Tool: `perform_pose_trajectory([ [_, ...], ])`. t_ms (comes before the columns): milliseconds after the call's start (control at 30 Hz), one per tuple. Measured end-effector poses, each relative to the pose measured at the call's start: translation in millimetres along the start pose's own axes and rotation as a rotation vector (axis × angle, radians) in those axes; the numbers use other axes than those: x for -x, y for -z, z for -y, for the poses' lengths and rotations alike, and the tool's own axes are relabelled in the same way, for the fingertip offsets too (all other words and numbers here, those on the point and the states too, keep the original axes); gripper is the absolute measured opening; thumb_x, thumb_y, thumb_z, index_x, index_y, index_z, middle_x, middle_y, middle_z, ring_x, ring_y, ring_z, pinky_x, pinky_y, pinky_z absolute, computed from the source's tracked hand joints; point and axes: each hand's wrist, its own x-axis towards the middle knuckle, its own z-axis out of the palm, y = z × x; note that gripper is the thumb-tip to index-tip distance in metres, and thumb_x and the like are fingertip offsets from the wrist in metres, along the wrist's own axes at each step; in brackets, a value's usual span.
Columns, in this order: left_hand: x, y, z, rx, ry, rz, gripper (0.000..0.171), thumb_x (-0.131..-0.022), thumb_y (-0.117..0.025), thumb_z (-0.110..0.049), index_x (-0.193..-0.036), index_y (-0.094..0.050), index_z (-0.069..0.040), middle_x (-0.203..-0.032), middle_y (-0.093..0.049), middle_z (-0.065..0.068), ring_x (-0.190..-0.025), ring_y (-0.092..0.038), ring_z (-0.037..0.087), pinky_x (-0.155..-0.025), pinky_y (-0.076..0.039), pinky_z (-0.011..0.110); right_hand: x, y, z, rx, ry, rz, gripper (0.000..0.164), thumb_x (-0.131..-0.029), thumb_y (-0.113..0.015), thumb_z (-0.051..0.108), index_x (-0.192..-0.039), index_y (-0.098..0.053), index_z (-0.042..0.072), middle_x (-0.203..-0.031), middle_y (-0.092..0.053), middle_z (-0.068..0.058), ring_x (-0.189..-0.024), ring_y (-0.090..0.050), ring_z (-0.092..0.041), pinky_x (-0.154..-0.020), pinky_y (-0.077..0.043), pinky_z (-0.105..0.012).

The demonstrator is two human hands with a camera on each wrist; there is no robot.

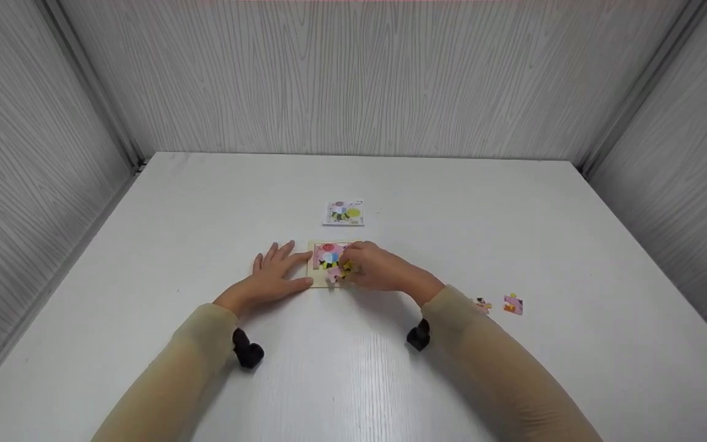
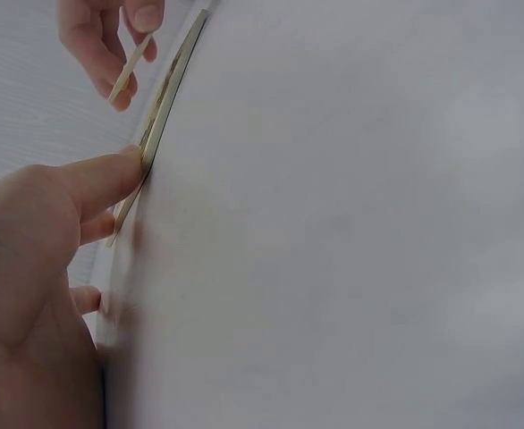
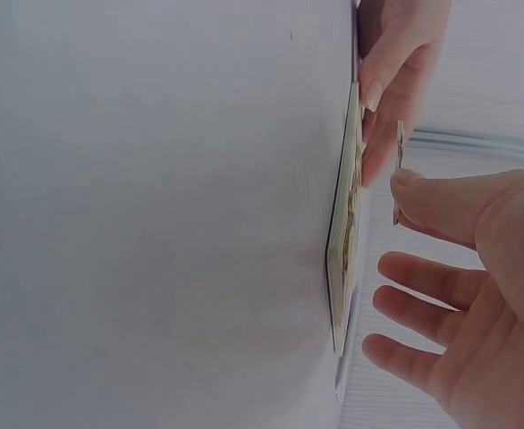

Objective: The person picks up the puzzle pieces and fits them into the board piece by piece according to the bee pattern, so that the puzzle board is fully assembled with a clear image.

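Both forearms are covered by long sleeves in plain pale beige, the left sleeve (image 1: 175,368) and the right sleeve (image 1: 494,356) matched in colour. Each is ended by a simple cuff near the wrist, and soft creases are shown in the right sleeve low in the head view. Beside the inner edge of each cuff a small, rounded black fitting is seen, one at the left (image 1: 248,351) and one at the right (image 1: 418,336). The left hand (image 1: 272,277) and right hand (image 1: 378,265) are left bare.
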Motion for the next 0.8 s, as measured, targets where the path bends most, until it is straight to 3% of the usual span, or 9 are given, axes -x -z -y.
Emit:
perform_pose_trajectory([
  [233,-1.0,0.6,0.3,-0.002,-0.008,0.004,0.063,-0.093,-0.048,-0.048,-0.146,-0.031,-0.02,-0.154,-0.004,0.017,-0.138,0.009,0.039,-0.104,0.009,0.058,-9,-2,1,0.014,-0.033,0.025,0.026,-0.089,-0.063,0.017,-0.114,-0.061,0.011,-0.123,-0.053,-0.005,-0.117,-0.045,-0.02,-0.098,-0.038,-0.033],
  [800,-3.5,-1.7,3.7,-0.031,0.017,0.003,0.064,-0.092,-0.048,-0.049,-0.146,-0.031,-0.021,-0.154,-0.005,0.017,-0.138,0.009,0.04,-0.104,0.008,0.06,-26,-7,9,0.139,0.019,0.063,0.03,-0.09,-0.062,0.018,-0.119,-0.061,0.013,-0.132,-0.049,-0.008,-0.122,-0.042,-0.023,-0.102,-0.035,-0.035],
])
